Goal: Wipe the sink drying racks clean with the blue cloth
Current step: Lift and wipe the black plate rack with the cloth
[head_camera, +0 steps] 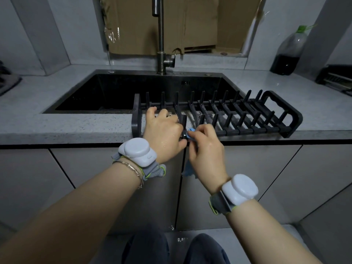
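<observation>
A black drying rack (247, 119) with several upright pegs lies across the front right of the dark sink (106, 92) and the counter edge. My left hand (163, 134) grips the rack's near rail at its left part, fingers curled over the bars. My right hand (205, 147) pinches the blue cloth (191, 132) against the near rail beside a peg. The cloth's loose end hangs below my right palm, in front of the cabinet door.
A tall steel tap (161, 35) rises behind the sink. A plastic bottle (289, 52) with dark liquid stands at the back right, next to a black object (335, 79). Cardboard (171, 25) covers the window. Grey speckled counter (57, 122) runs left and right.
</observation>
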Tool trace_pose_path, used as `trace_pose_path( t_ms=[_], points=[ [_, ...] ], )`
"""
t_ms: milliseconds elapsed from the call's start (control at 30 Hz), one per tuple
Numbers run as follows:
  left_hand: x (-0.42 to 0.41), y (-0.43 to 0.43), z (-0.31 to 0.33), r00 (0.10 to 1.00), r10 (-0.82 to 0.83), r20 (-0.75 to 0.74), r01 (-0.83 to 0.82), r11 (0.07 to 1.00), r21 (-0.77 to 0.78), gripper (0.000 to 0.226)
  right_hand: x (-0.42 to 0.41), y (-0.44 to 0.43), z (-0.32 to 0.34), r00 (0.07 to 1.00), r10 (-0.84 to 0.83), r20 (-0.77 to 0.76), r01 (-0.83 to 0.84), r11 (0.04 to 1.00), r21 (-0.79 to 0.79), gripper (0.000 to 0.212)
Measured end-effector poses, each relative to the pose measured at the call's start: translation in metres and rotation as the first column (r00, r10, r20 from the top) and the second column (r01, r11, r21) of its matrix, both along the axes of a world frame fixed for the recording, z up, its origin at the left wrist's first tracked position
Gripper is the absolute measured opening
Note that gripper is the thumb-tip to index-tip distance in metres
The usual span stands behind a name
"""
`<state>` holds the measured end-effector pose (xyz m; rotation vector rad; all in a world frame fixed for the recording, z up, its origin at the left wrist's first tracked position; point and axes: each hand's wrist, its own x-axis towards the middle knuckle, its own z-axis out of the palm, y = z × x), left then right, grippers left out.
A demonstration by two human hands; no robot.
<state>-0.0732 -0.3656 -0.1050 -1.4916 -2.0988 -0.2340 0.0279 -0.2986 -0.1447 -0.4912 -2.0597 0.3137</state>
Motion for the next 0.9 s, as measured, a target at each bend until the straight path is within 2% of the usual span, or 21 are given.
trace_pose_path(
  t_ms=[100,233,367,567,633,733,900],
  points=[
    [-0.001,-0.001,0.001,1.0,-0.013,-0.011,0.013,1.0,-0.013,0.029,0.006,0.011,-0.002,0.997,-0.064,-0.043,0.064,0.998,-0.009,0.02],
    [-0.001,0.0,0.0,1.0,-0.001,-0.023,0.001,1.0,0.008,0.028,-0.001,0.001,-0.001,0.988,-0.108,-0.107,0.097,0.99,-0.105,0.018],
    [-0.005,-0.002,0.001,0.999,-0.026,-0.021,0.026,1.0,0.007,0.028,-0.005,-0.002,0.004,0.997,-0.083,-0.006,0.082,0.993,-0.081,0.013],
    [0.0,-0.003,0.003,1.0,0.013,0.023,-0.012,1.0,-0.025,0.03,0.0,0.003,0.02,0.982,-0.17,0.08,0.188,0.92,-0.345,0.013],
    [0.002,-0.001,0.005,0.997,0.048,0.059,-0.043,0.995,-0.088,0.036,-0.006,-0.004,0.024,0.972,-0.199,0.125,0.23,0.907,-0.354,0.011],
    [0.002,0.0,0.007,0.996,0.086,0.034,-0.08,0.987,-0.137,0.04,-0.006,-0.006,0.025,0.966,-0.194,0.169,0.243,0.903,-0.353,0.009],
    [0.003,0.0,0.008,0.994,0.103,0.031,-0.097,0.981,-0.17,0.042,0.003,0.002,0.028,0.971,-0.196,0.139,0.234,0.905,-0.355,0.009]
  ],
)
